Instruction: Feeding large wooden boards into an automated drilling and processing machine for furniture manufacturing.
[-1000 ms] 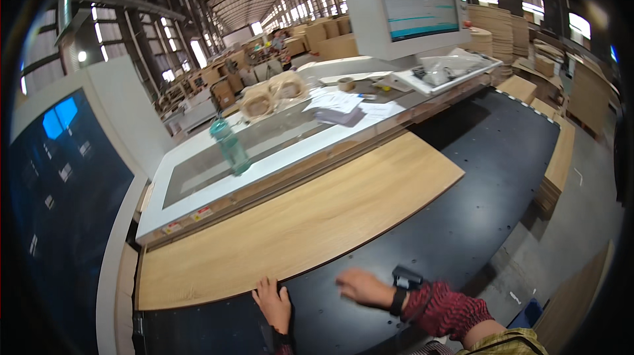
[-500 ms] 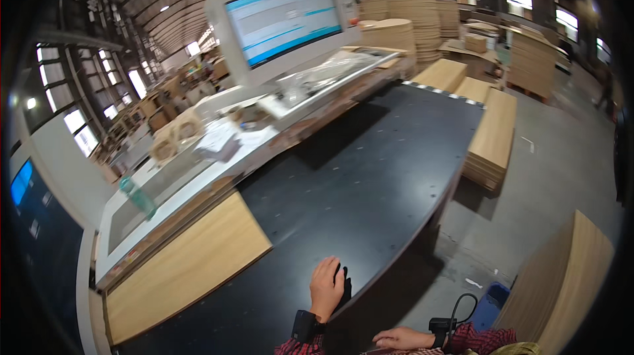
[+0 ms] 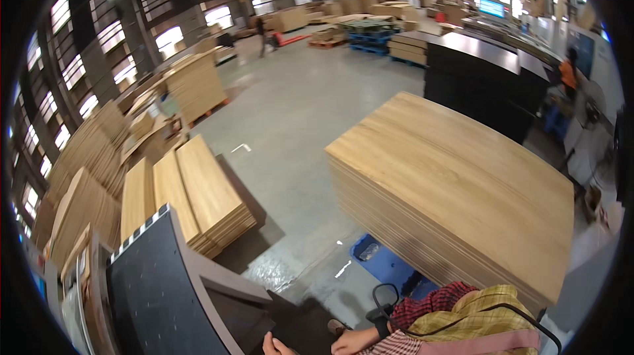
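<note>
My left hand (image 3: 277, 344) shows only in part at the lower edge, its fingers loosely extended with nothing seen in them. It is nearest the black-topped table (image 3: 150, 282) with a grey edge at lower left, apart from its top. A black band circles the wrist of my right hand (image 3: 355, 341), which hangs low in front of my body. The lower edge cuts off most of its fingers, so their pose is unclear. To the right stands a tall stack of wood-grain panels (image 3: 456, 177), close to my right sleeve. Neither hand touches it.
A blue pallet (image 3: 383, 259) sticks out under the stack. Lower wood panel piles (image 3: 201, 186) lie left, beyond the table. Black panels (image 3: 475, 94) are stacked behind. A person (image 3: 566, 74) in orange is at far right; another person (image 3: 261, 35) is far off.
The view has swung right, from the screen and black table to the floor and panel stack. My left hand has left the black tabletop. My right hand remains low by my body.
</note>
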Tool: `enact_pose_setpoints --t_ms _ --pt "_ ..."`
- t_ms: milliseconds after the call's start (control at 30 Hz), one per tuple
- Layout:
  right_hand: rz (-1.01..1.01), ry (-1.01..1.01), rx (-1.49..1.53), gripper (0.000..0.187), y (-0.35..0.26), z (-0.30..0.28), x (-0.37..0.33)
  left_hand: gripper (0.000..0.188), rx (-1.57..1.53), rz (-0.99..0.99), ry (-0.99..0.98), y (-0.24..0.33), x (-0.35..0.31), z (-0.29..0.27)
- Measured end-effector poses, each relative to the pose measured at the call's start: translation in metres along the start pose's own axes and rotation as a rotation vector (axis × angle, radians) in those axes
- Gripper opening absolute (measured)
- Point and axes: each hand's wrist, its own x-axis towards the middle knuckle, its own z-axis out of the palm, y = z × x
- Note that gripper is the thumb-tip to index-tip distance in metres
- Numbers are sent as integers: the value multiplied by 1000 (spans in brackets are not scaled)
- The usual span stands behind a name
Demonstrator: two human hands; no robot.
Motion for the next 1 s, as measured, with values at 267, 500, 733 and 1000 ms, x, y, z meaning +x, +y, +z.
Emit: enact_pose_setpoints --t_ms 267,500,733,1000 --pt "213 570 -12 28 101 -81 23 21 -187 50 -210 11 186 88" --pt "609 350 -647 22 327 -54 -87 26 -162 50 -848 -27 237 201" --pt "1120 629 -196 24 388 -41 -74 30 -191 -26 -959 -43 311 298" --pt "712 840 -208 27 375 -328 52 35 -104 -830 -1114 -299 361 414"
